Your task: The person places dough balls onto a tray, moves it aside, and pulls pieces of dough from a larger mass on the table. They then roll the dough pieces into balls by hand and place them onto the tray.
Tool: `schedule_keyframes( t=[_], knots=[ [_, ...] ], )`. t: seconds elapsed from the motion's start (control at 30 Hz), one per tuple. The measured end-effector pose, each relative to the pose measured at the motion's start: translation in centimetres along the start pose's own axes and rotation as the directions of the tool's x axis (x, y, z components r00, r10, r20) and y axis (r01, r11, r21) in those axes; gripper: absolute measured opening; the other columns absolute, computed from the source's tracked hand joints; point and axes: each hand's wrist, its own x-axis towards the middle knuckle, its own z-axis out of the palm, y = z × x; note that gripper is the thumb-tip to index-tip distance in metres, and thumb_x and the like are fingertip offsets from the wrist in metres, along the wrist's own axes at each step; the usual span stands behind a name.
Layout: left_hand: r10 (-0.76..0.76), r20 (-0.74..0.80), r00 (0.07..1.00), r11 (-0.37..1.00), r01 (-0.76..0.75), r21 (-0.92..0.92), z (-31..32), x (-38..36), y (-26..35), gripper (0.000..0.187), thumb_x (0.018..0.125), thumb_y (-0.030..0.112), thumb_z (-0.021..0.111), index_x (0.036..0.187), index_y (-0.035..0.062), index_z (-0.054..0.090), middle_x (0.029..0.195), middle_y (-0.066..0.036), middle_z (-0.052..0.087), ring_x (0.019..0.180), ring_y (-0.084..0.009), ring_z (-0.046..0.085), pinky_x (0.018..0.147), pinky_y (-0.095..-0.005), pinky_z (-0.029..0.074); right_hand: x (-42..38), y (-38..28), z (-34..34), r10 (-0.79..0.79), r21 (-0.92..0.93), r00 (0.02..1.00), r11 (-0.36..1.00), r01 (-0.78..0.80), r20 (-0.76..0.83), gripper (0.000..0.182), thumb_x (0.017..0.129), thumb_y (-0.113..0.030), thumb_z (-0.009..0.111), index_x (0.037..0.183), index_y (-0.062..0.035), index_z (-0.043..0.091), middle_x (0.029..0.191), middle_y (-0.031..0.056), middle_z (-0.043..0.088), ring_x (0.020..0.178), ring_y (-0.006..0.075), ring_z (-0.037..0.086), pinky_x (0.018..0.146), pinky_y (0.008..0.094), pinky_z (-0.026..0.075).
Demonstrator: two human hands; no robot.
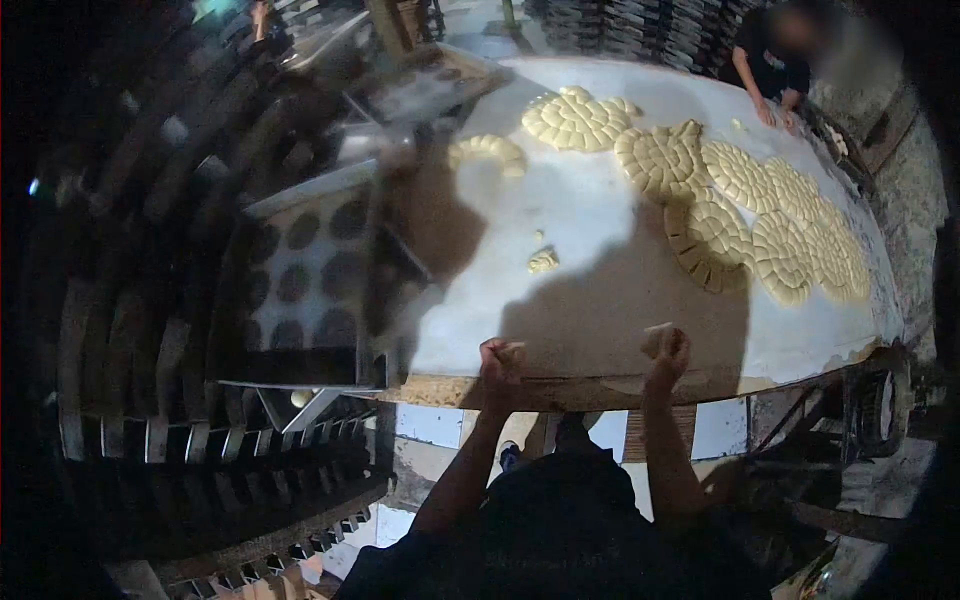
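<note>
My left hand (pixel 498 365) is closed at the near edge of the white table, with a small pale piece of dough (pixel 513 347) between its fingers. Level with it to the right, my right hand (pixel 672 352) also has its fingers wrapped round a pale piece of dough (pixel 654 338). Both hands are just above the tabletop, in shadow, well apart from each other. Beyond my left hand lies a small lump of dough (pixel 543 261) with a tiny scrap beside it. Farther back, several round patterns of dough pieces (pixel 575 122) cover the table's far and right parts.
A dark baking tray with round hollows (pixel 292 283) stands to the left of the table (pixel 600 75). Another tray (pixel 420 88) sits behind it. Dark slatted racks line the left side. Across the table, at the far right, a person (pixel 768 65) rests both hands on the edge.
</note>
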Motion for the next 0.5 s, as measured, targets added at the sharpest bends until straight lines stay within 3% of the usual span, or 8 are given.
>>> schedule_keyframes(
  t=[0.07, 0.1, 0.13, 0.17, 0.23, 0.33, 0.4, 0.5],
  knots=[
    [0.296, 0.312, 0.903, 0.751, -0.422, 0.508, -1.5, 0.6, -3.6, 0.032, 0.082, 0.03, 0.054, 0.097, 0.0015, 0.05, 0.093, -0.014, 0.052, 0.09, -0.0289, 0.049, 0.084, -0.0414, 0.039, 2.9, 2.0, -4.2, 0.015, 0.019, 1.0, 1.0, -0.015, -0.022, 0.036, 0.087, -0.027, 0.053, 0.109, 0.0003, 0.048, 0.104, 0.0158, 0.052, 0.095, 0.0273, 0.053, 0.087, 0.0402, 0.044],
    [0.324, 0.521, 0.789, 0.508, -0.61, 0.608, -2.1, 1.6, -2.9, 0.034, 0.08, 0.033, 0.054, 0.094, 0.0018, 0.053, 0.093, -0.016, 0.053, 0.093, -0.0323, 0.049, 0.087, -0.0451, 0.037, 3.9, 6.7, -7.8, -0.326, -0.396, 0.889, 0.807, 0.439, 0.322, 0.036, 0.087, -0.029, 0.053, 0.107, 0.0003, 0.05, 0.104, 0.0185, 0.051, 0.097, 0.0317, 0.051, 0.091, 0.0447, 0.039],
    [0.096, 0.728, 0.678, 0.295, -0.718, 0.63, -3.1, 2.5, 0.6, 0.035, 0.078, 0.036, 0.054, 0.089, 0.0028, 0.057, 0.094, -0.017, 0.054, 0.096, -0.0349, 0.048, 0.089, -0.0484, 0.035, 5.3, 9.2, -9.8, -0.38, -0.518, 0.593, 0.287, 0.805, 0.71, 0.036, 0.087, -0.031, 0.053, 0.105, 0.0002, 0.052, 0.103, 0.0213, 0.05, 0.098, 0.036, 0.05, 0.095, 0.0491, 0.035],
    [0.208, 0.754, 0.623, 0.363, -0.765, 0.532, -3.7, 3.9, 0.9, 0.033, 0.075, 0.038, 0.058, 0.083, 0.0054, 0.061, 0.091, -0.016, 0.055, 0.095, -0.0326, 0.049, 0.09, -0.0475, 0.035, 6.6, 7.1, -9.8, -0.384, -0.518, 0.591, 0.284, 0.807, 0.709, 0.036, 0.087, -0.031, 0.053, 0.105, 0.0002, 0.052, 0.103, 0.0213, 0.05, 0.098, 0.036, 0.05, 0.095, 0.0491, 0.035],
    [0.192, 0.734, 0.651, 0.287, -0.753, 0.592, -2.9, 7.9, 1.8, 0.03, 0.074, 0.038, 0.062, 0.081, 0.0084, 0.061, 0.089, -0.013, 0.056, 0.092, -0.0322, 0.052, 0.083, -0.0459, 0.04, 7.5, 0.6, -7.7, 0.044, -0.509, 0.509, 0.148, 0.848, 0.86, 0.037, 0.084, -0.032, 0.055, 0.101, -0.0001, 0.055, 0.104, 0.0256, 0.049, 0.103, 0.0411, 0.046, 0.101, 0.0541, 0.026],
    [0.226, 0.491, 0.841, 0.497, -0.533, 0.685, 3.5, 10.9, 0.7, 0.022, 0.074, 0.031, 0.065, 0.081, 0.01, 0.061, 0.09, -0.011, 0.057, 0.087, -0.0313, 0.054, 0.079, -0.0456, 0.042, 10.3, 0.8, -1.8, -0.069, -0.548, 0.558, 0.12, 0.828, 0.827, 0.036, 0.081, -0.031, 0.058, 0.099, -0.0003, 0.057, 0.106, 0.0247, 0.05, 0.105, 0.0398, 0.047, 0.101, 0.0522, 0.029],
    [0.176, 0.334, 0.926, 0.643, -0.364, 0.673, 7.9, 9.9, 0.8, 0.017, 0.075, 0.026, 0.065, 0.082, 0.0103, 0.061, 0.09, -0.011, 0.058, 0.085, -0.0307, 0.055, 0.077, -0.0453, 0.043, 8.7, 0.5, 2.1, 0.154, -0.621, 0.637, 0.479, 0.621, 0.756, 0.036, 0.079, -0.029, 0.06, 0.099, 0.0012, 0.057, 0.108, 0.0241, 0.051, 0.108, 0.0393, 0.046, 0.102, 0.0506, 0.03],
    [0.271, 0.708, 0.653, 0.414, -0.743, 0.526, 8.8, 4.4, -4.7, 0.018, 0.075, 0.017, 0.061, 0.091, 0.0089, 0.06, 0.091, -0.01, 0.057, 0.09, -0.0313, 0.052, 0.081, -0.0467, 0.039, 3.1, 3.6, 1.3, -0.166, -0.329, 0.414, 0.382, 0.863, 0.895, 0.027, 0.074, -0.02, 0.061, 0.085, 0.0028, 0.054, 0.096, 0.0245, 0.048, 0.102, 0.0408, 0.046, 0.094, 0.0528, 0.036]
  ],
)
